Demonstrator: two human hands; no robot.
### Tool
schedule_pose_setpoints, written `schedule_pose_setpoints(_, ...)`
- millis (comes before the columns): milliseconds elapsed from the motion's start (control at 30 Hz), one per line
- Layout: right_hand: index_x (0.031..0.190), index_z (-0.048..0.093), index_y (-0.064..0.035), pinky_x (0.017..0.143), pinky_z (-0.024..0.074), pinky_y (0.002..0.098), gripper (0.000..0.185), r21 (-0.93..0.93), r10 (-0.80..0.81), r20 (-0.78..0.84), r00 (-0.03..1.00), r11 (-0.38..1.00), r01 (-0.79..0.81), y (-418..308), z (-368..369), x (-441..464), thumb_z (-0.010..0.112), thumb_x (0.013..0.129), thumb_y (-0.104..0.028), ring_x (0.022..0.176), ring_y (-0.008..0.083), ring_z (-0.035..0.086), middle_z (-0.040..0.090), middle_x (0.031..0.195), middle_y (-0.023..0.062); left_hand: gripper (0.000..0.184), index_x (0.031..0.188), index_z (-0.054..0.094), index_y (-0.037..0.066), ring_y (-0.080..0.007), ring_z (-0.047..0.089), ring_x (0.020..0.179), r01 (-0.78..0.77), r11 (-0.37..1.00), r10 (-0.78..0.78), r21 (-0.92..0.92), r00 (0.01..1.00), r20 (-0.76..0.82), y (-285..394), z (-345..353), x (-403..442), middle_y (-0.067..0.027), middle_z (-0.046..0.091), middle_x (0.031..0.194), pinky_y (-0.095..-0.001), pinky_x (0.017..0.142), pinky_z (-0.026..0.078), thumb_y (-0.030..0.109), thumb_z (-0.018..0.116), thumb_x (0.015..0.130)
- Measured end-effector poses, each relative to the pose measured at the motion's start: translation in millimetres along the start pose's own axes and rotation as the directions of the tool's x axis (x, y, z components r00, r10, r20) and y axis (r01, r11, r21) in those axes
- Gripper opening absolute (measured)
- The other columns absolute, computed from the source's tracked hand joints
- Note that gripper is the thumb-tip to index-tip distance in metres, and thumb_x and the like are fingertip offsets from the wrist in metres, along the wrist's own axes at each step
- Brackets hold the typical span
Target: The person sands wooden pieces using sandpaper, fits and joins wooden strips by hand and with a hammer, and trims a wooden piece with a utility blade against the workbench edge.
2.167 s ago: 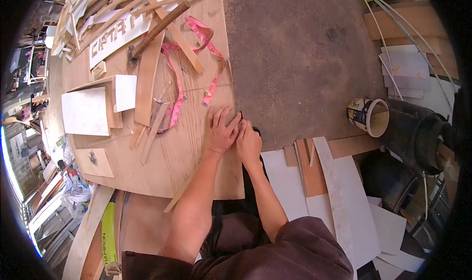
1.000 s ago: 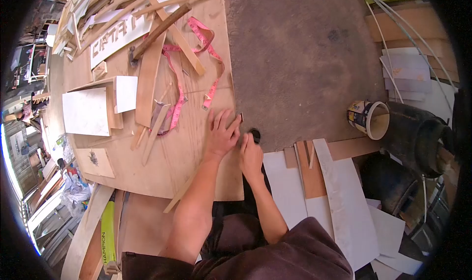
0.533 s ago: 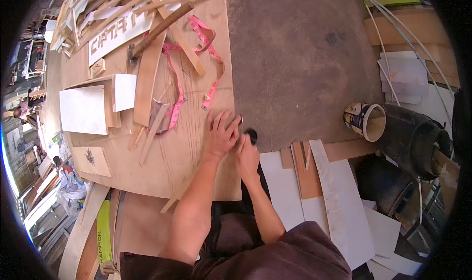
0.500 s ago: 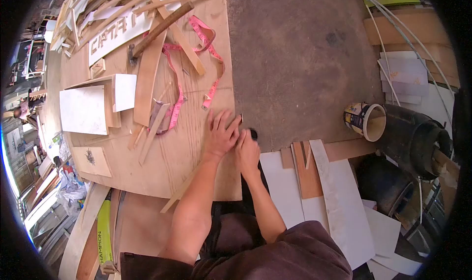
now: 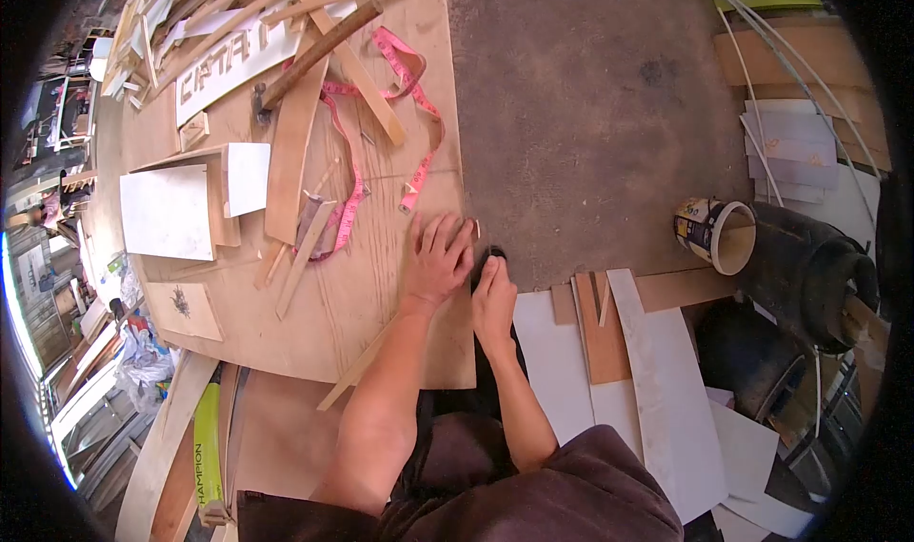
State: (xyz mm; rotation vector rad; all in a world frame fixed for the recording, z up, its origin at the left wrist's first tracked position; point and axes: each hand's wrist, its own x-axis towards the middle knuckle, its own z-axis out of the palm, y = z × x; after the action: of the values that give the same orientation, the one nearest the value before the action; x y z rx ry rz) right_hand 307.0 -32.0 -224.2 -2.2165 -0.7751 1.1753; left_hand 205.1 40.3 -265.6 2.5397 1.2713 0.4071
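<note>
My left hand (image 5: 441, 259) lies on the right edge of the plywood sheet (image 5: 367, 285), fingers extended and slightly spread. At its index fingertip, by the edge, is a small pale spot that I cannot identify. My right hand (image 5: 494, 304) is just off that edge, thumb and fingers closed; what they hold, if anything, is hidden. Beyond its thumb shows a small black shape, too unclear to name. A thin wood strip (image 5: 348, 375) sticks out from under my left forearm. Ahead of my left hand lies a pink tape measure (image 5: 357, 176), curled across the sheet.
A hammer (image 5: 319, 52) rests among wood offcuts and a white board with cut-out letters (image 5: 233, 66) at the far left. White box-like panels (image 5: 167, 214) stand left. To the right are a paint bucket (image 5: 733, 239), dark containers (image 5: 790, 266) and white boards (image 5: 671, 390) on the floor.
My right hand has drawn slightly to the right and back, opening a small gap from my left hand. The left hand stays on the sheet's edge. The whole view has shifted a little.
</note>
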Motion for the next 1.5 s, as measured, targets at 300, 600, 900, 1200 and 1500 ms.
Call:
schedule_pose_setpoints(300,0.105,0.053,0.0034,0.069,0.0472,0.0495,0.033,0.135,-0.025,-0.008,1.000,0.990,0.026,-23,-12,4,0.036,0.109,-0.024,0.081,0.0506,0.062,0.064,0.085,0.0309,0.043,0.128,0.061,0.014,-0.0246,0.046,0.129,0.005,1.000,-0.005,-0.025,1.000,-0.004,-3,7,-3,-0.0087,0.053,0.129,-0.0563,0.119,0.024,0.021,0.064,0.085)
schedule_pose_setpoints(600,0.109,0.051,0.0029,0.069,0.0458,0.0550,0.030,0.066,0.011,0.019,1.000,0.998,-0.012,-30,-6,4,0.035,0.108,-0.023,0.085,0.0541,0.061,0.063,0.086,0.0336,0.051,0.132,0.059,0.015,-0.0281,0.043,0.132,-0.020,1.000,0.020,-0.011,1.000,0.012,-6,8,-5,-0.0099,0.052,0.132,-0.0564,0.119,0.021,0.022,0.068,0.082)
schedule_pose_setpoints(900,0.107,0.051,0.0020,0.067,0.0447,0.0571,0.030,0.003,0.039,0.010,0.999,0.999,-0.039,-32,-7,4,0.035,0.108,-0.023,0.082,0.0546,0.061,0.063,0.084,0.0344,0.051,0.133,0.059,0.016,-0.0273,0.043,0.133,0.001,1.000,0.000,-0.021,0.999,0.037,-5,8,-3,-0.0102,0.052,0.133,-0.0563,0.120,0.021,0.023,0.068,0.083)
schedule_pose_setpoints(1200,0.104,0.047,-0.0002,0.066,0.0451,0.0627,0.026,-0.164,0.052,0.068,0.996,0.986,-0.040,-41,-10,1,0.038,0.106,-0.024,0.080,0.0569,0.060,0.063,0.083,0.0364,0.048,0.132,0.060,0.018,-0.0241,0.044,0.132,-0.005,1.000,0.005,-0.003,0.999,0.040,-5,4,-2,-0.0079,0.052,0.131,-0.0567,0.119,0.022,0.024,0.065,0.085)
schedule_pose_setpoints(1500,0.105,0.045,-0.0016,0.068,0.0465,0.0623,0.016,-0.285,-0.021,0.076,0.997,0.958,0.042,-37,-10,9,0.044,0.103,-0.017,0.081,0.0550,0.062,0.064,0.081,0.0347,0.049,0.131,0.061,0.019,-0.0234,0.046,0.129,-0.002,1.000,0.002,-0.002,1.000,-0.012,-4,6,-2,-0.0064,0.054,0.129,-0.0551,0.119,0.025,0.020,0.068,0.082)
